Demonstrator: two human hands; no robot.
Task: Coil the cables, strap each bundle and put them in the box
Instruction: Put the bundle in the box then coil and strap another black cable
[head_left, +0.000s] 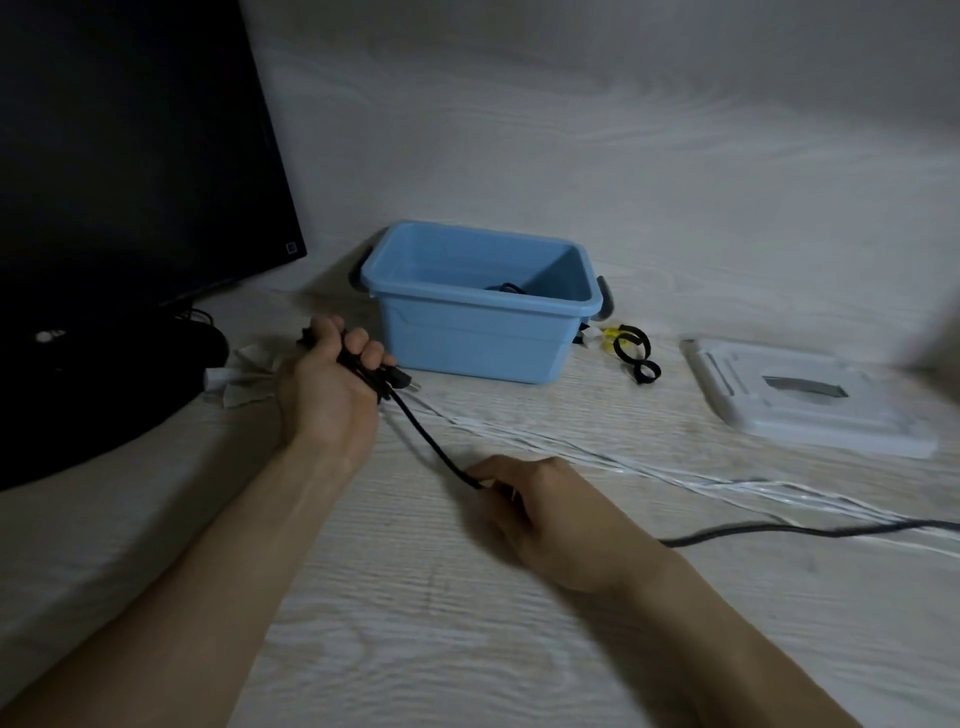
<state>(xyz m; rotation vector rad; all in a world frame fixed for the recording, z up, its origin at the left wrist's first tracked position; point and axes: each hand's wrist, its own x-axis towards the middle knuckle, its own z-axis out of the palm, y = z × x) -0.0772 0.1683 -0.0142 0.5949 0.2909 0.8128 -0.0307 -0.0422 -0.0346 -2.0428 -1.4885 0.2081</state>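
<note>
My left hand (330, 384) grips a few folded loops of a black cable (423, 434) just left of the blue box (483, 332), with a plug end sticking out past the fingers. The cable runs down and right to my right hand (545, 514), which pinches it between thumb and fingers. Beyond that hand the black cable trails off along the table to the right edge. Inside the blue box a dark coiled cable (506, 287) is partly visible. Black straps (636, 351) lie looped on the table right of the box.
A dark monitor (130, 156) stands at the left, its base behind my left hand. A white lid (805, 400) lies at the right. White cables (675, 475) stretch across the table. Crumpled paper (244, 376) sits beside the monitor base.
</note>
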